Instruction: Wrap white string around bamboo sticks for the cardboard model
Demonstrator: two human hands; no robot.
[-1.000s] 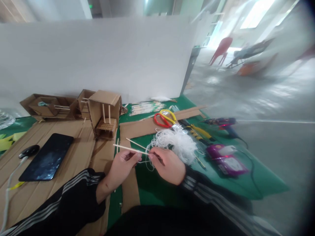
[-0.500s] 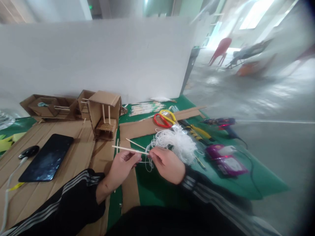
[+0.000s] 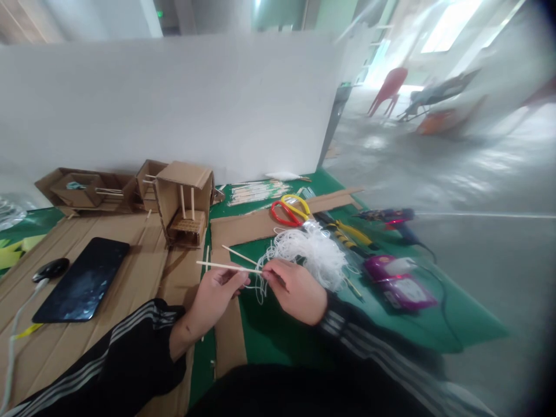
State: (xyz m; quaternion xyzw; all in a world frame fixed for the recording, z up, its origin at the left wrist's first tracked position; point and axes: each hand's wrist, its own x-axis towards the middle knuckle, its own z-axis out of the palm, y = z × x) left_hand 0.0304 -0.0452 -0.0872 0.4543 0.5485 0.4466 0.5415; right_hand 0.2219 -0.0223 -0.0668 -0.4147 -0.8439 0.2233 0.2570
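My left hand (image 3: 218,294) is closed in a pinch around a thin wooden stick (image 3: 221,265), whose free end points left. The stick's other end meets the pinched fingertips of my right hand (image 3: 297,294). Loops of thin white string (image 3: 261,289) hang by the right fingertips, and a strand runs toward the left fingers; whether it goes round the stick I cannot tell. Just beyond lies a tangled heap of the same white string (image 3: 310,249). A second thin stick (image 3: 238,253) slants behind the held one, its near end hidden at my right hand.
A cardboard model (image 3: 186,174) with upright sticks stands behind my left hand. Red-and-yellow-handled scissors (image 3: 290,214), pliers (image 3: 358,233), a glue gun (image 3: 391,217) and a purple packet (image 3: 399,284) lie to the right. A black phone (image 3: 82,278) rests on cardboard at left.
Both hands stay almost in place. The held stick's left end has dipped slightly, and the string loop below the right fingertips has shifted a little.
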